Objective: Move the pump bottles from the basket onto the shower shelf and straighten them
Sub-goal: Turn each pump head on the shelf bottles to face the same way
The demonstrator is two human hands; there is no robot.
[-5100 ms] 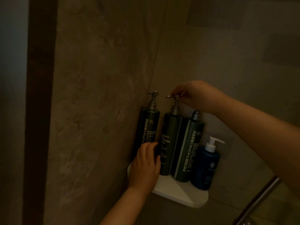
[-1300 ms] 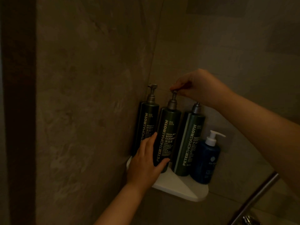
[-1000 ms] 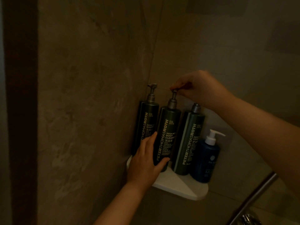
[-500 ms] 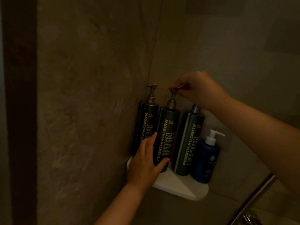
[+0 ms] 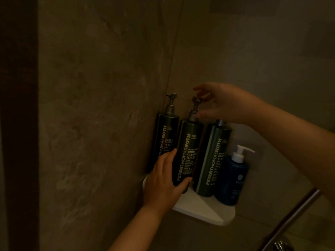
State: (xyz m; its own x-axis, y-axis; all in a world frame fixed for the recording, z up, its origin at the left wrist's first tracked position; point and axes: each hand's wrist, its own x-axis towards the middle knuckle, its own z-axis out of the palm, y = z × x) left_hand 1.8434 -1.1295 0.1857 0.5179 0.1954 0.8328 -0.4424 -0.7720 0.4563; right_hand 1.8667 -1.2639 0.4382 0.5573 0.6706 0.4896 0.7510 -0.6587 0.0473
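Three tall dark green pump bottles stand in a row on the white corner shelf (image 5: 204, 209): the shampoo bottle (image 5: 165, 140) against the left wall, the body cleanser bottle (image 5: 187, 153) in the middle, the conditioner bottle (image 5: 213, 156) to its right. My left hand (image 5: 164, 183) grips the lower part of the body cleanser bottle. My right hand (image 5: 223, 103) hovers just right of that bottle's pump head, fingers spread and off it. It hides the conditioner bottle's pump head.
A shorter blue bottle with a white pump (image 5: 233, 178) stands at the shelf's right end. Tiled walls meet in the corner behind the bottles. A metal rail (image 5: 290, 218) slants up at the lower right, with a fitting (image 5: 281, 245) below it.
My right hand has let go of the body cleanser bottle's pump head and its fingers have spread apart. My left hand still holds the bottle's body.
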